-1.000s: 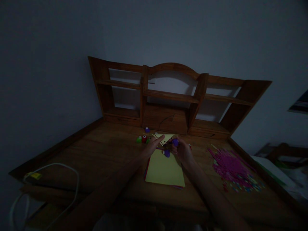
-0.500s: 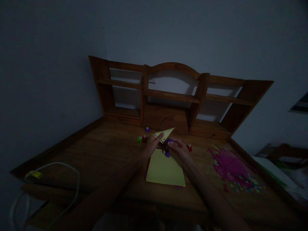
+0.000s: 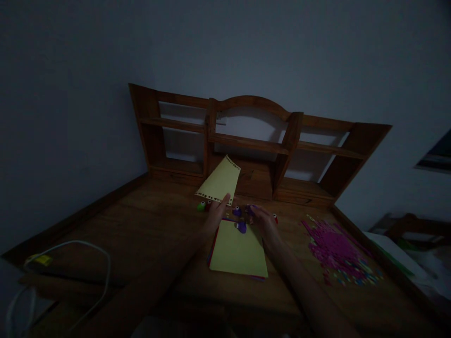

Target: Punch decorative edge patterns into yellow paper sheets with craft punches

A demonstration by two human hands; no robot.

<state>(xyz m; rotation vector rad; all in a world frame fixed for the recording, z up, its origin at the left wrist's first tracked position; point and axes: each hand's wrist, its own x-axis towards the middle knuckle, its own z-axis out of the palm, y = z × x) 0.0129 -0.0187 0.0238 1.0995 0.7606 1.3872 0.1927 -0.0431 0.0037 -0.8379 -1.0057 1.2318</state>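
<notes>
My left hand [image 3: 216,215] pinches the lower edge of a yellow sheet of paper [image 3: 221,180], thumb on top. The sheet is held up and tilted, with rows of small punched holes along two of its edges. My right hand [image 3: 265,219] is closed round a purple craft punch [image 3: 251,209], apart from the sheet. Between my hands stands another purple punch [image 3: 237,212], and one more purple punch [image 3: 241,227] rests on the top edge of a stack of coloured paper [image 3: 238,253], yellow uppermost. Beyond my left hand are a green punch [image 3: 201,206] and a partly hidden red punch [image 3: 208,203].
Another red punch [image 3: 275,218] shows just past my right hand. Pink paper strips and coloured bits [image 3: 333,249] lie heaped at the right of the wooden desk [image 3: 148,220]. A wooden shelf unit [image 3: 246,138] stands at the back. A white cable [image 3: 105,267] loops at the left.
The yellow sheet has been lifted and turned in my left hand, its broad face now showing. My right hand stays near its place, still with the purple punch.
</notes>
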